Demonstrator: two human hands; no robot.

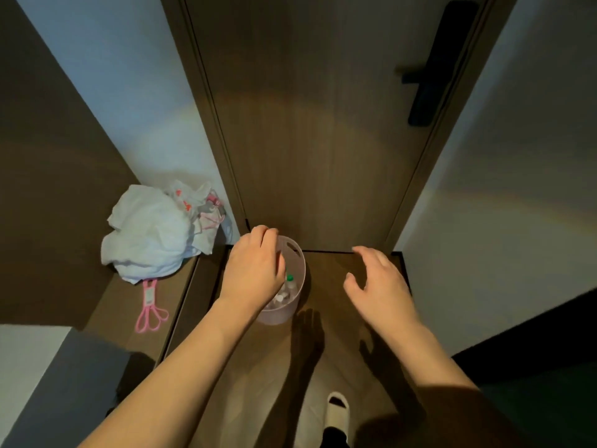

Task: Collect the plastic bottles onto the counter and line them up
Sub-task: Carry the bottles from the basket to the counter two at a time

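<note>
**A:** Where are the plastic bottles [289,285] at this point?

**B:** They stand in a small pale pink bin [292,287] on the wooden floor [332,286], right at the foot of a closed brown door [310,124]. A green cap and a couple of white caps show over the rim. How many there are I cannot tell, because the left hand covers much of the opening.

**A:** What are the hands doing?

**B:** The left hand [255,270] reaches down over the near side of the bin with its fingers curled at the rim; whether it grips the rim or a bottle inside is hidden. The right hand [381,282] hovers to the right of the bin, well apart from it, fingers spread and loosely bent, holding nothing.

**A:** Anything else nearby?

**B:** To the left, crumpled white plastic bags [151,231] sit on a low wooden ledge with pink loops [150,308] trailing below. A slippered foot [337,412] shows at the bottom edge.

**A:** So how far along is the task?

**B:** By my reading, at the very start: no counter is in view, no bottle is out of the bin, and collecting and lining up all remain
</note>
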